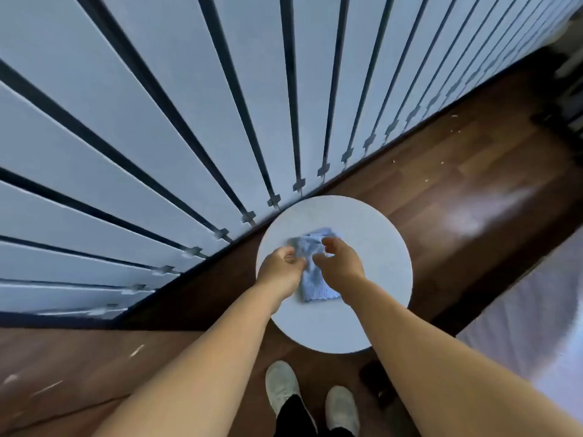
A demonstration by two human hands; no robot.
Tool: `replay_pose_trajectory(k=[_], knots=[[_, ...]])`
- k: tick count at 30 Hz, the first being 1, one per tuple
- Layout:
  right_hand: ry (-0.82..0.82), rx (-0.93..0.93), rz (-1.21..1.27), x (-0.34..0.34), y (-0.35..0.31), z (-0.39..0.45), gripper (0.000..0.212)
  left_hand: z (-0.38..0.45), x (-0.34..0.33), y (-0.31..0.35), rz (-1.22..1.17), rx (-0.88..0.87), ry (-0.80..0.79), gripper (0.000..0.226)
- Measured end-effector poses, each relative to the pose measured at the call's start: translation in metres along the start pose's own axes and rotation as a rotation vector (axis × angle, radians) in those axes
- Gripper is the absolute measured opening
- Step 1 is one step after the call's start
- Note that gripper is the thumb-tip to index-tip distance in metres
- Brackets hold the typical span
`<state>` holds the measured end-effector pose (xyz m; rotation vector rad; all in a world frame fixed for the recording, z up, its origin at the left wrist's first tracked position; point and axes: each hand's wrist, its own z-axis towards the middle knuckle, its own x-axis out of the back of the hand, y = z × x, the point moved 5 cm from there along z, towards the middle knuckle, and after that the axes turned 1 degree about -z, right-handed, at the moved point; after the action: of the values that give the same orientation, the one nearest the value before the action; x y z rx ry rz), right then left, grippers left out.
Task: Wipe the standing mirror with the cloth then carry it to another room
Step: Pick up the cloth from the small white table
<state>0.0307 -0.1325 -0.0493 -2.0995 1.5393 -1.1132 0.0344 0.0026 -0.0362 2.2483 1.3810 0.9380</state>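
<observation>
A light blue cloth (312, 280) lies folded on a round white table (375, 260) right below me. My left hand (280, 268) pinches the cloth's left edge between thumb and fingers. My right hand (340, 263) hovers over the cloth's upper right part with fingers curled and apart, holding nothing that I can see. No standing mirror is in view.
A white slatted wall with dark gaps (189, 121) runs diagonally behind the table. Dark wooden floor (457, 184) stretches to the right, with small scraps on it. A pale rug or bedding (536, 310) lies at the right edge. My white shoes (284, 386) stand below the table.
</observation>
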Motion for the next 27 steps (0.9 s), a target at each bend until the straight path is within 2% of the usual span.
replay_pose_trajectory(k=[8,14,18,21,27], knots=[[0.061,-0.024,-0.200,-0.042,0.040,0.059,0.052,0.064,-0.029,-0.030,0.030,0.044,-0.025,0.053],[0.188,0.011,-0.300,-0.048,0.048,0.069,0.040,0.082,-0.040,-0.039,-0.003,0.072,-0.007,0.048],[0.184,0.019,-0.195,-0.036,0.038,0.071,0.024,0.072,-0.045,-0.032,-0.046,0.065,-0.079,0.026],[0.184,0.035,-0.063,-0.021,0.019,0.057,0.030,0.060,-0.036,-0.016,-0.110,0.052,-0.036,0.011],[0.188,0.237,0.044,0.014,-0.054,-0.004,0.040,-0.005,0.006,0.042,-0.338,-0.070,0.113,0.035]])
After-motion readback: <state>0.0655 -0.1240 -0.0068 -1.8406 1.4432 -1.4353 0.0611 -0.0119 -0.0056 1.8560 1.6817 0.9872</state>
